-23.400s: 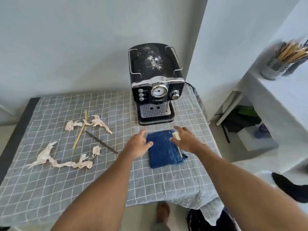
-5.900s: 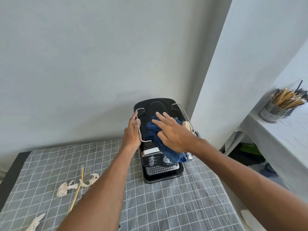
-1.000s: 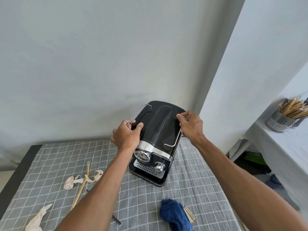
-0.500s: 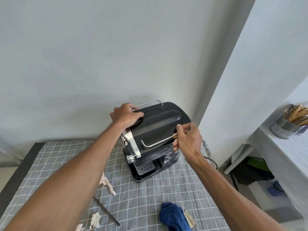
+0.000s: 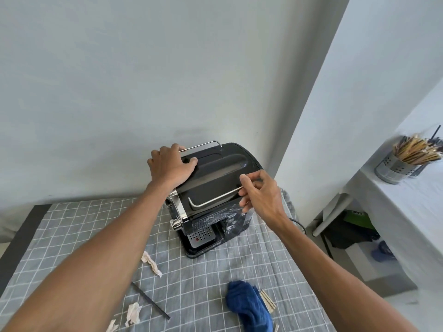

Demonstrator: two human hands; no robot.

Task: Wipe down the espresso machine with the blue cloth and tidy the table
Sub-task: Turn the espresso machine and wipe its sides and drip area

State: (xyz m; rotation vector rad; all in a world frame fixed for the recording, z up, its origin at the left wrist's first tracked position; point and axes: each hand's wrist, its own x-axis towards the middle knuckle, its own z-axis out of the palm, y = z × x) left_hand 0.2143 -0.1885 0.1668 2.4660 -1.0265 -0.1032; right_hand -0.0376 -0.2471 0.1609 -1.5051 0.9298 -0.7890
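Espresso machine [image 5: 215, 185] turned — between hands

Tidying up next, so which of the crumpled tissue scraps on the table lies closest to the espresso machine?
The lone tissue scrap just front-left of the espresso machine; the other scraps lie near the table's front edge.

A plain pale wall [image 5: 143, 80] rises behind the table, meeting a white pillar [image 5: 359, 116] at the right. Beside the pillar stands a white side table [image 5: 412, 207] carrying a perforated metal holder [image 5: 393, 167] full of sticks. Dark bags [image 5: 352, 232] and a box lie on the floor beneath it, in even daylight
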